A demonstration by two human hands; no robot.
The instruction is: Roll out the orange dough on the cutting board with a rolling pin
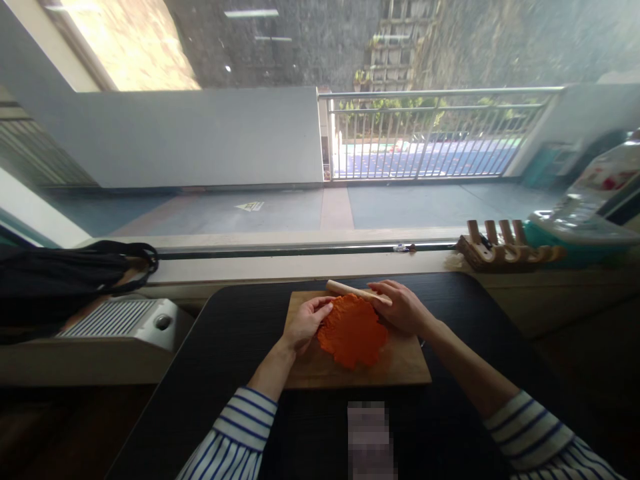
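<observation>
Orange sheet (354,337), soft-looking, ragged rim, on wooden board (400,365). Left hand (304,325): thumb and fingers narrow, apparently pinching sheet's left-far edge. Right hand (407,310): laid over right end of pale rolling pin (341,288), fingers loosely spread; cannot tell how firm. Pin runs along sheet's far edge. Judgement: rim likely to tear under one-point pull; spread finger support, ease edge gently, keep pin from snagging rim. Board sits on dark bench (210,373); black bag (55,280) far left, wooden rack (493,252) far right.
</observation>
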